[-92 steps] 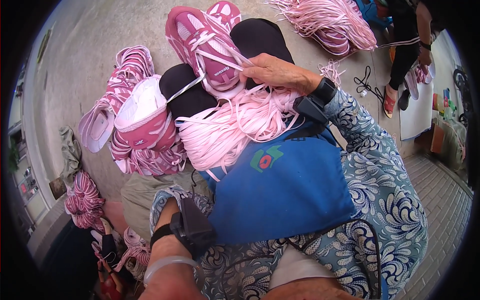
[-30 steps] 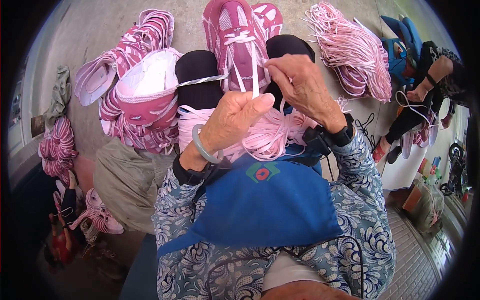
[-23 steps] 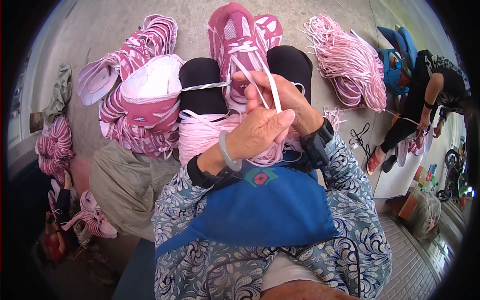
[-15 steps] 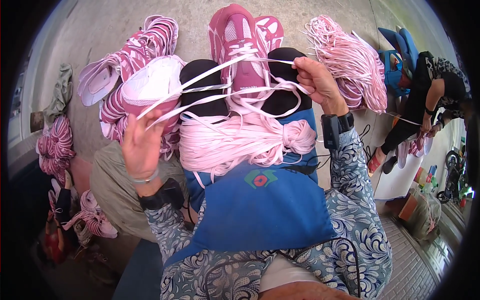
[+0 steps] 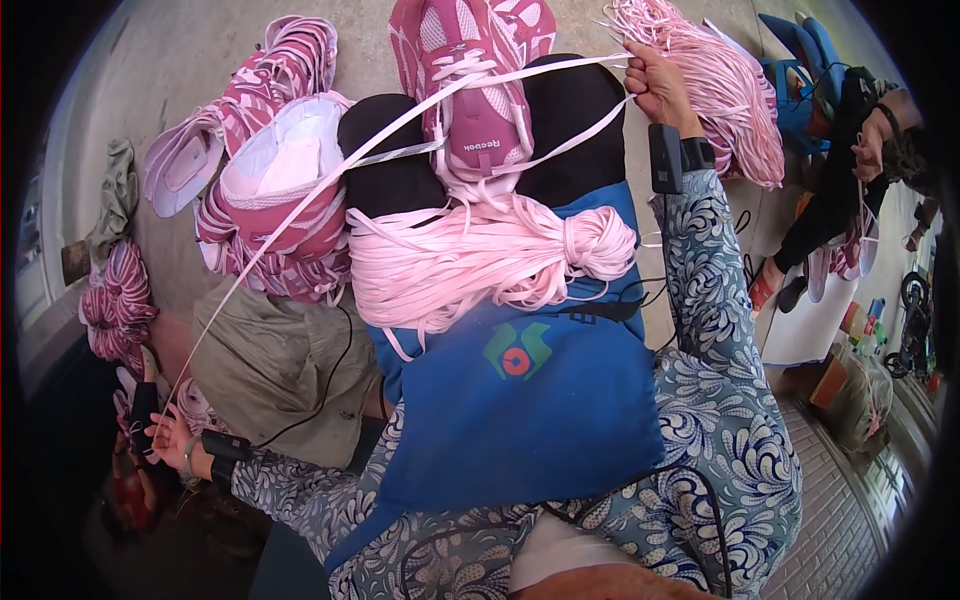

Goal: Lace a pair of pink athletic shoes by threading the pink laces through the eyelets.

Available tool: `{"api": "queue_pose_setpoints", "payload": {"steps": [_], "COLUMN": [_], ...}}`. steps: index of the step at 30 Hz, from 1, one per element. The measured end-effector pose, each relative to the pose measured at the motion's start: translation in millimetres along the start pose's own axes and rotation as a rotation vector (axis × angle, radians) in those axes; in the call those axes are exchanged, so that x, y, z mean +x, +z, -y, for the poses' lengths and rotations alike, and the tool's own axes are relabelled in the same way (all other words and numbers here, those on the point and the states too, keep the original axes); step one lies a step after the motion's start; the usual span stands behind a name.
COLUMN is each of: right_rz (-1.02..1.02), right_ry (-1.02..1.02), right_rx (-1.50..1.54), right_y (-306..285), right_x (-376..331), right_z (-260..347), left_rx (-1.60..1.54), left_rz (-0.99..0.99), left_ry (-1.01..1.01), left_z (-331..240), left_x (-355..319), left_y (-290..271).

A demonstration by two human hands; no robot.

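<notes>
Fingers on my right hand (image 5: 655, 85) are pinching one end of the lace (image 5: 330, 175) up by the far pile, and the left hand (image 5: 165, 438) has the other end pinched way out low on my left, so it's pulled tight across the pink shoe (image 5: 472, 85) sitting on my knees. My worry is the long span snagging on the loose bundle (image 5: 480, 265) in my lap. A hard pull could also tip the shoe.
</notes>
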State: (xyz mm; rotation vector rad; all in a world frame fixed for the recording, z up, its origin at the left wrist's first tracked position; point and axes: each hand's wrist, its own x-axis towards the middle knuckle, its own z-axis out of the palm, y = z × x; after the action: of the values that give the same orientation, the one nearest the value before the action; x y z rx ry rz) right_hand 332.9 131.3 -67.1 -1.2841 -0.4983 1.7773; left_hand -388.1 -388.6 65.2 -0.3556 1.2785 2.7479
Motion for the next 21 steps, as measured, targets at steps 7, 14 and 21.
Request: {"api": "queue_pose_setpoints", "payload": {"steps": [7, 14, 21], "right_rz": [-0.157, 0.548, 0.498], "right_ry": [-0.921, -0.786, -0.892], "right_rx": [-1.225, -1.612, -1.684], "right_y": [-2, 63, 48], "right_x": [-23, -131, -119], "right_z": [33, -14, -26], "left_rx": [0.137, 0.749, 1.106], "left_rz": [0.945, 1.311, 1.553], "left_ry": [-0.223, -0.575, -0.480], "left_z": [97, 250, 359], "left_x": [-114, -313, -381], "left_y": [110, 159, 153]}}
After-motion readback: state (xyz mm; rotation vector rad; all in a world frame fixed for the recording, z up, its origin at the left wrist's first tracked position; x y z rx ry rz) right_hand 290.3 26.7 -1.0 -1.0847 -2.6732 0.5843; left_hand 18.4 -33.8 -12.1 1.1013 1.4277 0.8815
